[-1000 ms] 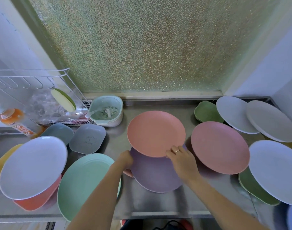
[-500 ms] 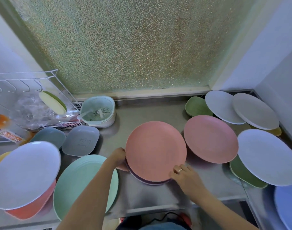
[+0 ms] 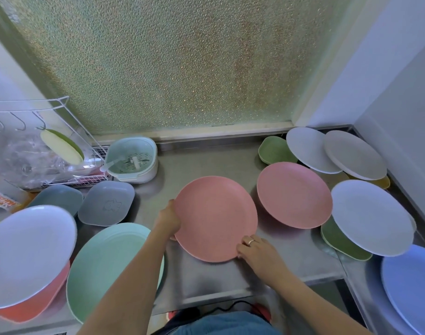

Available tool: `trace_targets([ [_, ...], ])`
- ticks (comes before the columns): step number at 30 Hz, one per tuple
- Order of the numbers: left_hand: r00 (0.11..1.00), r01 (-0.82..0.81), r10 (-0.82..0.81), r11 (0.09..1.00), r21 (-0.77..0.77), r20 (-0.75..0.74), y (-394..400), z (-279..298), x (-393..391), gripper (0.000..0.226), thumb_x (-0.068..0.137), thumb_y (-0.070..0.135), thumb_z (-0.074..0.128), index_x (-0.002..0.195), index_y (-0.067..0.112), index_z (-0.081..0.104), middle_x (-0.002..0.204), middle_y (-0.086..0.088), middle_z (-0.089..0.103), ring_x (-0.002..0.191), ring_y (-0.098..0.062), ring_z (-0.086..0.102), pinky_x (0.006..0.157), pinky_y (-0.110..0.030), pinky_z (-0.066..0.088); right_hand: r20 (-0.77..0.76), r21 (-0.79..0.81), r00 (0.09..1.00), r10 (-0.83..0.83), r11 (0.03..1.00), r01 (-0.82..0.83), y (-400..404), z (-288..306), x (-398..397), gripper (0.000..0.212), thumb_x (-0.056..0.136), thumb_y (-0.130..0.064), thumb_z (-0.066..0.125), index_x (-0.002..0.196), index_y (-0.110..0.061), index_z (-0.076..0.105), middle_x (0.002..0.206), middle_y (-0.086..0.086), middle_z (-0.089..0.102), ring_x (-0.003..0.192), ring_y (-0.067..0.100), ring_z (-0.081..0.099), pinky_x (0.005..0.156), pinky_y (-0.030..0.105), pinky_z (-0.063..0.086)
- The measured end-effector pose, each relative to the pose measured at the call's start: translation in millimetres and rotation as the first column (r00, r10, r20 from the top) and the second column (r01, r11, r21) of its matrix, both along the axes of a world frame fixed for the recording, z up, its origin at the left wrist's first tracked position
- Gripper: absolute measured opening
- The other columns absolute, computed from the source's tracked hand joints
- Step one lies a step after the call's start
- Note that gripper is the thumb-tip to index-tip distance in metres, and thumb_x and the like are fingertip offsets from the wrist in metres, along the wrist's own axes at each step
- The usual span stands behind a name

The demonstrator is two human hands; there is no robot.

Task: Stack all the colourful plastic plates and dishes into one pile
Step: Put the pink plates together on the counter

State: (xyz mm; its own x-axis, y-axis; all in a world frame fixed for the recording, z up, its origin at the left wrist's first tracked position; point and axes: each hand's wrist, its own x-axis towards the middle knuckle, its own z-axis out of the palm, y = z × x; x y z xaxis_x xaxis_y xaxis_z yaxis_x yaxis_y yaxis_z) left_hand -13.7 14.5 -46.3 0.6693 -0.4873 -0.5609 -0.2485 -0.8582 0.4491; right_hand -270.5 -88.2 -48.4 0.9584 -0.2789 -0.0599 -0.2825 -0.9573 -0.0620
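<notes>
A pink round plate (image 3: 215, 217) lies on the steel counter (image 3: 206, 160) in the middle, covering the purple plate under it. My left hand (image 3: 168, 220) grips its left rim. My right hand (image 3: 256, 250) holds its near right rim, fingers on the edge. A second pink plate (image 3: 294, 194) lies just to the right. White plates (image 3: 371, 216) (image 3: 309, 148), a beige plate (image 3: 354, 153), green dishes (image 3: 275, 149) (image 3: 339, 240) and a blue plate (image 3: 410, 284) fill the right side. At left lie a mint plate (image 3: 105, 262), a white plate (image 3: 28, 252) over a coral dish (image 3: 35, 303), and two grey dishes (image 3: 106, 203) (image 3: 58, 195).
A mint strainer bowl (image 3: 133, 159) stands at the back left beside a white wire rack (image 3: 37, 141) holding clear plastic and a green-edged plate. Frosted glass closes the back, a white wall the right. The counter's front edge runs just below my hands.
The pink plate came toward me and down onto the purple plate, which is now hidden beneath it. Both hands followed to the pile's rims. My view shifted a little to the right.
</notes>
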Motion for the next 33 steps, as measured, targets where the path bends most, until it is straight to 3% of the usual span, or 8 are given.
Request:
trace_targets([
  [3,0.997,-0.046,0.043,0.998,-0.046,-0.070,0.2,1.0,-3.9,0.045,0.084,0.000,0.026,0.126,0.016,0.035,0.109,-0.019,0.052,0.086,-0.036,0.052,0.048,-0.039,0.048,0.056,-0.045,0.998,-0.014,0.999,0.016,-2.1,5.5,-7.3,0.018,0.067,-0.035,0.078,0.073,-0.028,0.063,0.080,-0.011,0.063,0.070,0.010,0.061,0.056,0.021,0.047],
  [8,0.990,-0.100,0.090,0.991,-0.085,-0.113,1.6,-1.4,-9.1,0.038,0.087,0.003,0.031,0.123,0.015,0.036,0.105,-0.011,0.046,0.089,-0.032,0.047,0.069,-0.043,0.048,0.245,-0.108,0.926,-0.286,0.941,0.320,-19.0,20.4,-16.0,0.028,0.080,-0.025,0.060,0.106,-0.019,0.067,0.112,0.002,0.067,0.092,0.023,0.064,0.074,0.035,0.049],
  [13,0.986,-0.108,0.096,0.991,-0.080,-0.139,2.8,-0.8,-9.3,0.032,0.088,0.008,0.034,0.119,0.014,0.037,0.107,-0.013,0.048,0.091,-0.033,0.049,0.075,-0.048,0.051,-0.022,-0.048,0.752,-0.659,0.752,0.658,-47.7,24.9,-19.6,0.049,0.091,-0.025,0.055,0.137,-0.017,0.042,0.143,0.006,0.043,0.132,0.025,0.037,0.101,0.045,0.028],
  [15,0.988,-0.081,0.068,0.993,-0.091,-0.136,4.3,-0.9,-8.9,0.029,0.086,0.007,0.037,0.115,0.011,0.037,0.109,-0.014,0.050,0.092,-0.032,0.049,0.077,-0.046,0.050,-0.042,-0.081,0.740,-0.671,0.741,0.667,-55.7,23.3,-22.7,0.036,0.090,-0.018,0.054,0.126,-0.019,0.051,0.135,0.004,0.051,0.126,0.025,0.040,0.097,0.043,0.029],
  [19,0.991,-0.049,0.034,0.992,-0.114,-0.132,6.5,-1.7,-8.3,0.021,0.084,0.001,0.037,0.100,0.014,0.035,0.096,-0.009,0.049,0.080,-0.028,0.048,0.057,-0.037,0.042,-0.021,-0.131,0.726,-0.688,0.721,0.680,-60.9,27.1,-21.2,0.021,0.081,-0.005,0.060,0.098,-0.014,0.068,0.110,0.008,0.066,0.106,0.031,0.052,0.084,0.041,0.035],
  [24,0.999,0.006,-0.011,0.994,-0.105,-0.045,9.7,-3.7,0.7,0.021,0.088,0.006,0.039,0.069,0.015,0.034,0.071,-0.004,0.043,0.056,-0.018,0.042,0.046,-0.028,0.037,0.024,-0.152,0.735,-0.678,0.724,0.673,-55.1,24.3,-20.9,0.018,0.081,-0.002,0.060,0.091,-0.012,0.070,0.091,0.009,0.071,0.090,0.033,0.058,0.080,0.040,0.036],
  [29,0.992,0.127,-0.127,0.992,0.008,0.008,9.8,-4.0,8.6,0.024,0.093,0.016,0.035,0.071,0.011,0.044,0.068,-0.005,0.050,0.055,-0.019,0.049,0.051,-0.029,0.042,0.187,-0.133,0.721,-0.667,0.710,0.691,-46.1,26.4,-21.4,0.025,0.070,0.007,0.065,0.087,-0.011,0.069,0.082,0.008,0.070,0.080,0.033,0.057,0.077,0.041,0.038],
  [33,0.977,0.210,-0.212,0.974,0.086,0.012,5.0,-4.2,7.6,0.024,0.092,0.007,0.035,0.071,0.010,0.045,0.082,-0.015,0.060,0.073,-0.029,0.055,0.064,-0.032,0.043,0.354,-0.167,0.746,-0.564,0.746,0.644,-30.3,27.4,-18.3,0.034,0.059,0.009,0.070,0.081,-0.016,0.070,0.076,0.001,0.069,0.072,0.029,0.059,0.075,0.040,0.038],
])
